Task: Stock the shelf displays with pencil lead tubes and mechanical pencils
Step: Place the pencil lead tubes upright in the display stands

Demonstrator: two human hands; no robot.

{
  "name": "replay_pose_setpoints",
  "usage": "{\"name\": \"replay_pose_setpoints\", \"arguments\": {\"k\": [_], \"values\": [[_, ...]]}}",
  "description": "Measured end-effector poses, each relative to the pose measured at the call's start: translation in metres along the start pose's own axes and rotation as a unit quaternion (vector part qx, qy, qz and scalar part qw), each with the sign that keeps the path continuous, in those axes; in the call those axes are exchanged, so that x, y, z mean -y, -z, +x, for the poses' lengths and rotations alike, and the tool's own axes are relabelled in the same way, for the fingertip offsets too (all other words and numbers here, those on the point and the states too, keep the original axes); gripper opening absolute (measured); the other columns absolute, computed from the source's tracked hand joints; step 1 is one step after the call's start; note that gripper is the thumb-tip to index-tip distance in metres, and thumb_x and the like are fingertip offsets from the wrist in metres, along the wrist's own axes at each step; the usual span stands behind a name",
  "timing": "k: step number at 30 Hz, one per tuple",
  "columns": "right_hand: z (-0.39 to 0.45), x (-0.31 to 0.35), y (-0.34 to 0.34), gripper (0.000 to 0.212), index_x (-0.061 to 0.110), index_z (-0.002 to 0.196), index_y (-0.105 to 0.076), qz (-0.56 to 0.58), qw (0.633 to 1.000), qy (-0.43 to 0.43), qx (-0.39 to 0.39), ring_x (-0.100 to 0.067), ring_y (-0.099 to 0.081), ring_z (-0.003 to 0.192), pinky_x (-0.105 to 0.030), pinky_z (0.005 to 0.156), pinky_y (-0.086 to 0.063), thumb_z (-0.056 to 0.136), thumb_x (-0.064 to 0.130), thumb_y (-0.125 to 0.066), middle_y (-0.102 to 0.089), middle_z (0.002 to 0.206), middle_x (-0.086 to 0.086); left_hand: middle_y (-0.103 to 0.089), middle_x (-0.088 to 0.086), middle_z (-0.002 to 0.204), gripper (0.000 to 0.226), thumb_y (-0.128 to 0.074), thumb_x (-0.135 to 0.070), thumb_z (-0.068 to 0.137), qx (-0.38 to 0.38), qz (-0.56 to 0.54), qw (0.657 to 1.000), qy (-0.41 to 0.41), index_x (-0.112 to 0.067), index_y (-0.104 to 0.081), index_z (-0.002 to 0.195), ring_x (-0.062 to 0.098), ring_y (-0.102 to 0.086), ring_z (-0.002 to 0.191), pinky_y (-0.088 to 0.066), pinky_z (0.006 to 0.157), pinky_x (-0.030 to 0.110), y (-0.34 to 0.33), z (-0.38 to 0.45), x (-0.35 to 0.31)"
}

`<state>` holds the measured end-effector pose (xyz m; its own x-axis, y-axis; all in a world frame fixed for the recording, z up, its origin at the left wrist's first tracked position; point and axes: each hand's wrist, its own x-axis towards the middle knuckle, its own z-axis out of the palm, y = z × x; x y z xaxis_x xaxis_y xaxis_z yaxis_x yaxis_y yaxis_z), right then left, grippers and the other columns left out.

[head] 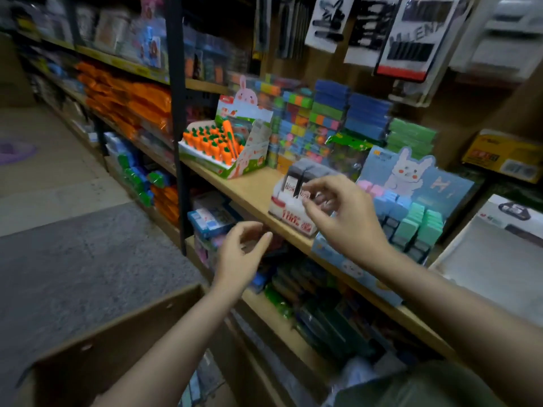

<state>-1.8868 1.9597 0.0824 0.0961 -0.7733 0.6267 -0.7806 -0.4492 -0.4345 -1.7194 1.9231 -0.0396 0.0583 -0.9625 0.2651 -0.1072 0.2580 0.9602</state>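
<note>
Red print on the white display box [293, 220] is blurred, unreadable.

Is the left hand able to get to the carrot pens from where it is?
Probably yes. The left hand hovers open below the shelf edge, and nothing stands between it and the carrot pens.

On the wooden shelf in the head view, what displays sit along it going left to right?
carrot pen display → small white lead tube box, with the right hand over it → blue bunny display.
</note>
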Motion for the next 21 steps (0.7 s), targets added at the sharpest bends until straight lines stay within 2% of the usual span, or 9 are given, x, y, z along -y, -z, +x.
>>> {"name": "replay_pose_setpoints", "arguments": {"k": [3,6,7,9,10,12,15,17,21], "values": [[-0.063,0.019,-0.047,0.019,0.021,0.100,-0.069,0.091,0.991,-0.026,0.096,-0.004,-0.062,0.078,-0.009,0.071,-0.046,0.083,0.013,-0.071,-0.066,0.097,0.004,-0.070,0.008,0.099,0.015,-0.067,-0.010,0.089,-0.068,0.003,0.995,0.074,-0.002,-0.066,0.102,0.008,-0.063,0.086,-0.049,0.079,0.013,0.035,-0.058,0.040],[-0.119,0.027,-0.103,0.024,0.017,0.105,-0.068,0.103,0.964,-0.085,0.230,-0.007,-0.061,0.072,-0.012,0.070,-0.046,0.082,0.012,-0.070,-0.066,0.094,0.003,-0.064,0.016,0.090,0.015,-0.064,0.001,0.089,-0.195,0.001,0.964,0.182,0.010,-0.064,0.101,0.000,-0.058,0.068,-0.045,0.066,0.005,0.065,-0.118,0.080],[-0.135,0.029,-0.120,0.025,0.015,0.107,-0.068,0.114,0.949,-0.113,0.270,-0.009,-0.059,0.069,-0.012,0.067,-0.044,0.082,0.011,-0.070,-0.065,0.091,0.003,-0.063,0.015,0.090,0.016,-0.063,0.002,0.088,-0.228,0.003,0.950,0.215,0.011,-0.063,0.102,0.001,-0.056,0.067,-0.045,0.068,0.008,0.073,-0.135,0.093],[-0.168,0.028,-0.152,0.025,0.011,0.109,-0.067,0.128,0.912,-0.173,0.348,-0.010,-0.056,0.073,-0.014,0.068,-0.041,0.084,0.011,-0.070,-0.065,0.089,0.000,-0.062,0.014,0.091,0.015,-0.065,0.001,0.088,-0.258,0.000,0.924,0.283,0.006,-0.063,0.101,0.008,-0.055,0.071,-0.047,0.078,0.024,0.084,-0.166,0.120],[-0.183,0.025,-0.166,0.025,0.012,0.110,-0.067,0.117,0.894,-0.199,0.384,-0.010,-0.057,0.078,-0.015,0.069,-0.039,0.085,0.013,-0.070,-0.067,0.092,-0.002,-0.062,0.013,0.091,0.014,-0.066,-0.001,0.087,-0.258,0.003,0.910,0.324,0.000,-0.062,0.100,0.015,-0.057,0.075,-0.046,0.082,0.030,0.089,-0.180,0.133],[-0.209,0.015,-0.191,0.025,0.015,0.110,-0.067,0.084,0.855,-0.256,0.443,-0.014,-0.062,0.088,-0.017,0.073,-0.041,0.085,0.018,-0.070,-0.070,0.101,-0.003,-0.062,0.012,0.091,0.015,-0.068,-0.004,0.086,-0.248,0.032,0.884,0.396,-0.008,-0.059,0.097,0.027,-0.061,0.089,-0.045,0.083,0.032,0.097,-0.205,0.155],[-0.241,-0.005,-0.224,0.023,0.018,0.109,-0.067,0.033,0.801,-0.314,0.509,-0.020,-0.063,0.100,-0.026,0.085,-0.048,0.086,0.018,-0.067,-0.069,0.110,-0.005,-0.064,0.009,0.092,0.011,-0.067,-0.007,0.083,-0.195,0.114,0.857,0.464,-0.011,-0.058,0.087,0.028,-0.061,0.095,-0.044,0.081,0.025,0.104,-0.234,0.185],[-0.259,-0.018,-0.244,0.021,0.020,0.103,-0.067,-0.020,0.782,-0.321,0.534,-0.020,-0.064,0.101,-0.028,0.090,-0.051,0.082,0.022,-0.072,-0.068,0.111,-0.004,-0.067,0.013,0.095,0.018,-0.072,-0.013,0.082,-0.133,0.149,0.838,0.507,-0.013,-0.058,0.094,0.030,-0.063,0.100,-0.047,0.089,0.029,0.105,-0.248,0.203],[-0.279,-0.033,-0.282,0.030,0.019,0.106,-0.066,-0.073,0.771,-0.295,0.559,-0.021,-0.064,0.100,-0.032,0.088,-0.054,0.080,0.031,-0.077,-0.067,0.111,-0.004,-0.067,0.012,0.105,0.024,-0.075,-0.019,0.080,-0.077,0.225,0.815,0.528,-0.012,-0.058,0.095,0.029,-0.061,0.101,-0.044,0.085,0.028,0.099,-0.263,0.230]]}}
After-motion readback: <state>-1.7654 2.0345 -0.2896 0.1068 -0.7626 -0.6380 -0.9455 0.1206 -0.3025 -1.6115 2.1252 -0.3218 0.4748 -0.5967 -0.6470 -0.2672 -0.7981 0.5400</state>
